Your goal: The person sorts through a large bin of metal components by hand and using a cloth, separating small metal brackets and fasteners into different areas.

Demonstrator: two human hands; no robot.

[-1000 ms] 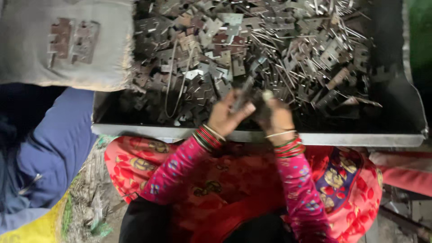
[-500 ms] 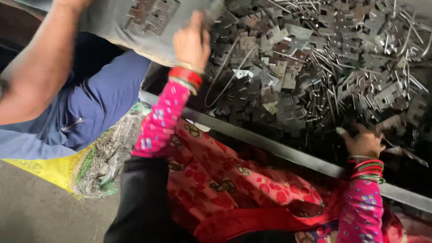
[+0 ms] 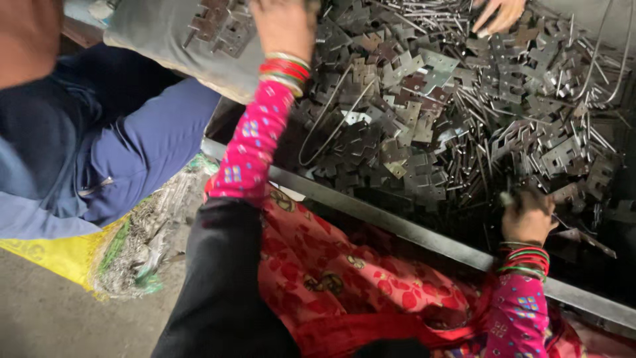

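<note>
Left hand (image 3: 286, 26) reaches far into the heap of metal plates (image 3: 424, 126) in the tray (image 3: 397, 225); its grip cannot be told. Right hand (image 3: 527, 215) pinches a thin pin (image 3: 507, 197). Most of the heap remains unsorted.

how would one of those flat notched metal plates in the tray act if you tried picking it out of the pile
The flat notched metal plates look stiff, probably not bending. Their notches may snag neighbours or the thin rods piled among them. Bare metal edges could feel sharp.

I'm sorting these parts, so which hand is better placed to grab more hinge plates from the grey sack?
Left, probably. The left hand is stretched up beside the grey sack; the right hand sits low by the tray's rim.
</note>
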